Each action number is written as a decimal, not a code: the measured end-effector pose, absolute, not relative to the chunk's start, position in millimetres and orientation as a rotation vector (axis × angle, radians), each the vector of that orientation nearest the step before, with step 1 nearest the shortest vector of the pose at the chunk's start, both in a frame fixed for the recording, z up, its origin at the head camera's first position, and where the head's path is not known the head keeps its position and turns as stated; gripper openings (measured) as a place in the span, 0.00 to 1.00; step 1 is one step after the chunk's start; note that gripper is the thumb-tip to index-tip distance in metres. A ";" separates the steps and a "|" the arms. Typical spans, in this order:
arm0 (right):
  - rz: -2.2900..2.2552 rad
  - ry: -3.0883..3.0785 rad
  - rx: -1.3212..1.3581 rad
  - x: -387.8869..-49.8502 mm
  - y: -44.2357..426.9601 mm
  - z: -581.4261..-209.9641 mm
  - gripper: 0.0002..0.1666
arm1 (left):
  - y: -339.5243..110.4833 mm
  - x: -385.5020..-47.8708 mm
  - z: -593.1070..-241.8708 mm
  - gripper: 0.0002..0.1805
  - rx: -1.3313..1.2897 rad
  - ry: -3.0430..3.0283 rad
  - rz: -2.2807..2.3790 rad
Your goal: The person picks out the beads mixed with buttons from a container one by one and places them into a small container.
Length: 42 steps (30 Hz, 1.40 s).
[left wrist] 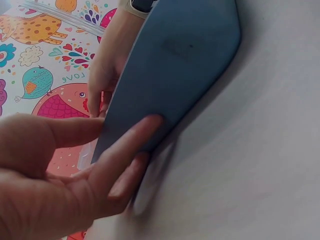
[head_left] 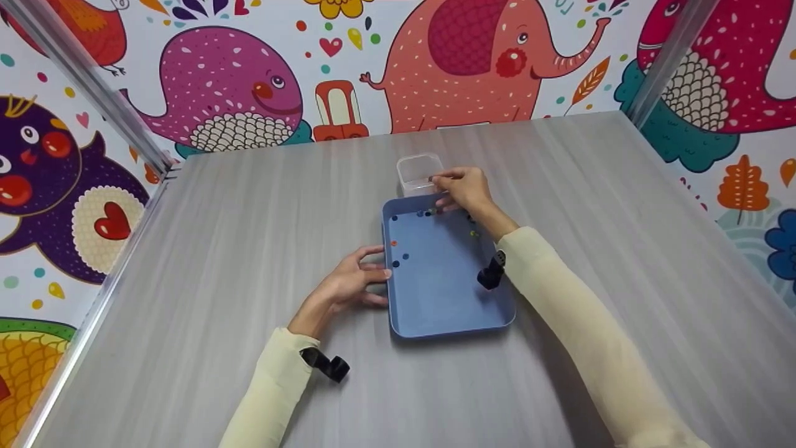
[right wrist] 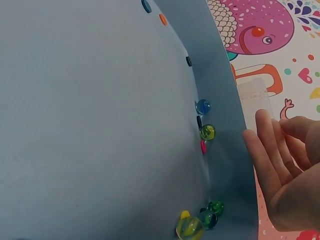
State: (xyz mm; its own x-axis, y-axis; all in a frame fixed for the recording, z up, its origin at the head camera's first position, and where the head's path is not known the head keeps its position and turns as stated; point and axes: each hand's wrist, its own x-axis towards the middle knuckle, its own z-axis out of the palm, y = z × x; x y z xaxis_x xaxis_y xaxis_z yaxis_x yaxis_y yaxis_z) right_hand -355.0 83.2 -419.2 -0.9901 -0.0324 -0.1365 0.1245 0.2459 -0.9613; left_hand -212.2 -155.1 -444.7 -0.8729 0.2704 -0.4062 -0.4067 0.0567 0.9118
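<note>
A blue tray [head_left: 441,286] stands on the table, holding glass marbles [right wrist: 190,228] and small coloured discs [right wrist: 163,20] that look like buttons. My left hand [head_left: 356,279] holds its left wall. In the left wrist view the thumb is at the rim and the fingers [left wrist: 125,142] lie against the outer side. Just beyond the tray sits a clear plastic box [head_left: 418,167]. Over the near edge of that box my right hand [head_left: 465,188] has thumb and index finger pinched together. A small dark piece shows at their tips; its kind is unclear.
The grey wood-grain table [head_left: 249,249] surrounds the tray. Behind it rises a wall with printed cartoon animals [head_left: 472,62]. Metal posts [head_left: 112,93] stand at the table's corners. A black wrist mount [head_left: 491,274] on the right sleeve hangs over the tray's right side.
</note>
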 end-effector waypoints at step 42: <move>-1.759 2.377 0.033 -328.7 88.7 -413.4 0.16 | -154.8 -211.1 -444.7 0.35 -0.115 1.882 1.866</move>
State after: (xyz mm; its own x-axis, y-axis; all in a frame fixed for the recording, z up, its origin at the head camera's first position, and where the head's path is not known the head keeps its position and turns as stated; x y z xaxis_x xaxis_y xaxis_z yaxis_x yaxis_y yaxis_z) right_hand -328.7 88.7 -413.4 -0.9828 -0.0909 -0.1606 0.1270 0.2985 -0.9459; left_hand -211.1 -154.8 -444.7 -0.8795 0.2724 -0.3903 -0.3879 0.0648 0.9194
